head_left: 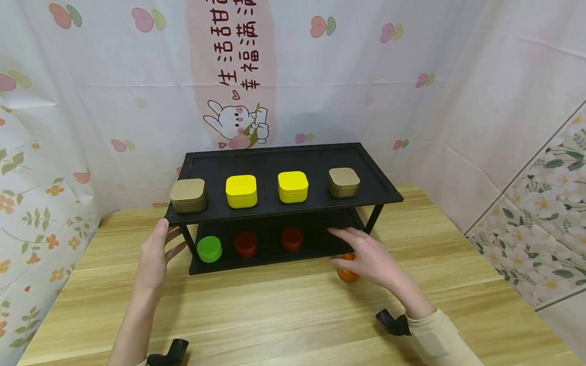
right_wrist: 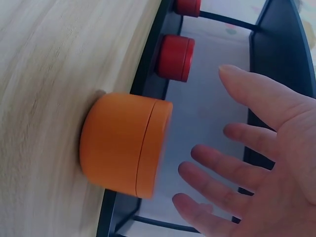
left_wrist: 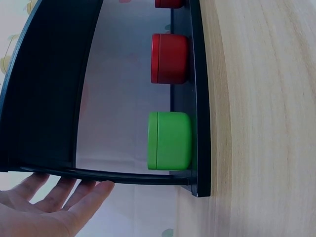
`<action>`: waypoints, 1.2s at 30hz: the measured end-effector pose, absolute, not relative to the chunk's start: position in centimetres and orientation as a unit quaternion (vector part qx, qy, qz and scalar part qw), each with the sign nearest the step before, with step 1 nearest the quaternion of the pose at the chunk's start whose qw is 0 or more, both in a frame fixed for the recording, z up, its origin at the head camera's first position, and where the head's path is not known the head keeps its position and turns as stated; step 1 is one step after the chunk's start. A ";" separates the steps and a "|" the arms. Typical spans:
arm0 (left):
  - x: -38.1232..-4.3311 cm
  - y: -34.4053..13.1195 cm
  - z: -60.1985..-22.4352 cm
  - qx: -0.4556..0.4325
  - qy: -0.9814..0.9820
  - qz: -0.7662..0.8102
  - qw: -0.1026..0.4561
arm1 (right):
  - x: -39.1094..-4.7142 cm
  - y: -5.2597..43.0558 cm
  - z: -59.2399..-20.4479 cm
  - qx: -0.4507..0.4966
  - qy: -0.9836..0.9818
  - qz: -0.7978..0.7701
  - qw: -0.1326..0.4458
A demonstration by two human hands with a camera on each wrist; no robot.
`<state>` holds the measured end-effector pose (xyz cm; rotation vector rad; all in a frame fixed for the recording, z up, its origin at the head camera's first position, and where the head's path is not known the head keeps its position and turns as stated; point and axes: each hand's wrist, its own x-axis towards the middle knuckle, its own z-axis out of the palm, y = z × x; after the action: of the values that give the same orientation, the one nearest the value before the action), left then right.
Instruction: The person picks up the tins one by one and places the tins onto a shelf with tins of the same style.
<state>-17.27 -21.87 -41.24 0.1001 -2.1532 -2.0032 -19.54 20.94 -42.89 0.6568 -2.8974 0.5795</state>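
Note:
A black two-tier rack (head_left: 316, 158) stands on the wooden table. My left hand (head_left: 153, 259) is at its front left corner, fingertips right at the side post in the left wrist view, fingers extended. My right hand (head_left: 366, 254) hovers over a round orange tin (right_wrist: 123, 143) with fingers spread, apart from its lid in the right wrist view. The orange tin stands on the table before the rack's right end, partly hidden by that hand in the head view. On the lower tier are a green round tin (head_left: 209, 250) and two red round tins (head_left: 245, 245).
Along the top tier stand two tan square tins (head_left: 189, 195), one at each end, with two yellow square tins (head_left: 241, 192) between them. A patterned curtain (head_left: 137, 112) hangs behind the rack. Black curved pieces (head_left: 393, 323) sit at both wrists.

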 end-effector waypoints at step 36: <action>-17.7 -22.0 -41.4 0.036 -0.712 -0.695 0.097 | -19.5 23.5 -41.9 0.252 -0.943 0.212 -0.047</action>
<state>-17.68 -22.05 -41.36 0.1053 -2.1078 -2.0562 -19.48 23.49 -41.87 0.8170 -3.0545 0.6878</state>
